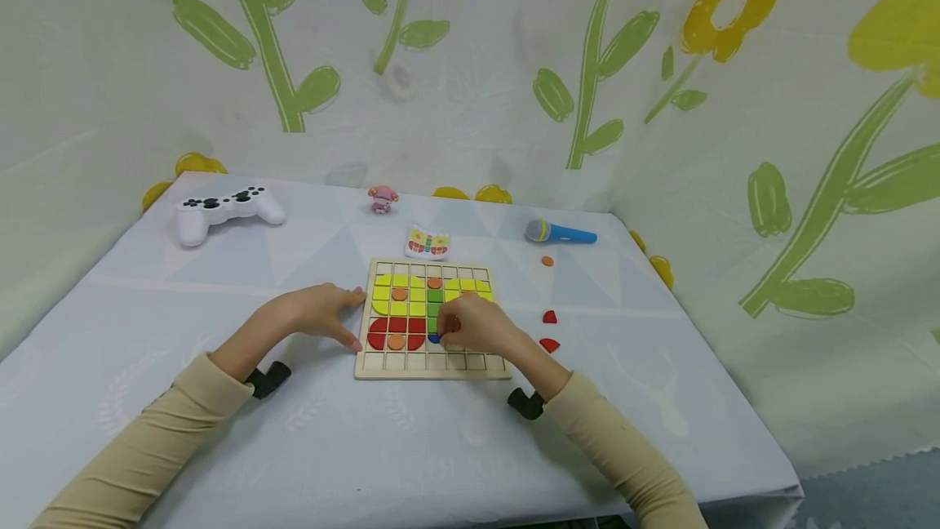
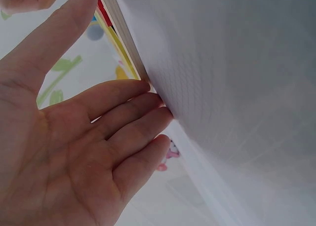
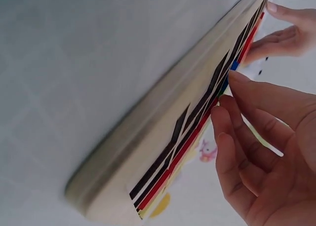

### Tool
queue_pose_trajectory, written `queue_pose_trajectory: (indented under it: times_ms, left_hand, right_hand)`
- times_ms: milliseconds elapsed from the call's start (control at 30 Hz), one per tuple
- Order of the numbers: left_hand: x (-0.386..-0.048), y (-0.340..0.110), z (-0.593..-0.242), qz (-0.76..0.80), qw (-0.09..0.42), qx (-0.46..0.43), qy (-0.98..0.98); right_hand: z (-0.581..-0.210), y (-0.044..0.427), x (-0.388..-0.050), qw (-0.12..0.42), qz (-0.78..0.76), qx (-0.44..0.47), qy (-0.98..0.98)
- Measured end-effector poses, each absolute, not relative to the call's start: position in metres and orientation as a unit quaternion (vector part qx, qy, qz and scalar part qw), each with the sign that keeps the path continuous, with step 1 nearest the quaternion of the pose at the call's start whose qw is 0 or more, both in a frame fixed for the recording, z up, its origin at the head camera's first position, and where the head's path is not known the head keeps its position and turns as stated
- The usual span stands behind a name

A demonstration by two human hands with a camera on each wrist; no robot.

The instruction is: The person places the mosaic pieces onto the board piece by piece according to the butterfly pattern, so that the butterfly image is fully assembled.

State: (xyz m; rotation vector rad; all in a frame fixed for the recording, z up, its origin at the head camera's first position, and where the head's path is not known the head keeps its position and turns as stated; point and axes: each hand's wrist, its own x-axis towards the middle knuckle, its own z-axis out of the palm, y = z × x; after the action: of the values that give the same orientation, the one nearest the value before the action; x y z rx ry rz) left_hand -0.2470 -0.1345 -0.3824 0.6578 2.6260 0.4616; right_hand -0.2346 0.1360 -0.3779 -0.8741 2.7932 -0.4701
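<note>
A wooden grid board (image 1: pixel 433 362) holds yellow, red, green and orange flat pieces laid out in its cells. At its left edge, my left hand (image 1: pixel 323 313) steadies the frame with thumb and fingers spread and fairly straight; the left wrist view shows this left hand (image 2: pixel 94 142) palm-on. Over the lower middle, my right hand (image 1: pixel 473 323) has curled fingers at a blue piece (image 1: pixel 435 339) below the green column (image 1: pixel 435 296). Seen from the right wrist, the right hand (image 3: pixel 266 132) has thumb and fingertips close together at the blue piece (image 3: pixel 234 65). The right hand hides several cells.
Two red quarter pieces (image 1: pixel 549 344) and an orange disc (image 1: pixel 547 261) lie right of the board. Behind it are a butterfly pattern card (image 1: pixel 427 243), a pink figurine (image 1: pixel 383 199), a blue microphone (image 1: pixel 565 233) and a white game controller (image 1: pixel 228 211).
</note>
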Motion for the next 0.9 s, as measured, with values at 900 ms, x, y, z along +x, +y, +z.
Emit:
queue_pose_trajectory:
  times_ms: [900]
  left_hand:
    - [-0.246, -0.134, -0.382, 0.162, 0.196, 0.236, 0.938]
  right_hand:
    - [-0.361, 0.232, -0.219, 0.043, -0.177, -0.237, 0.954]
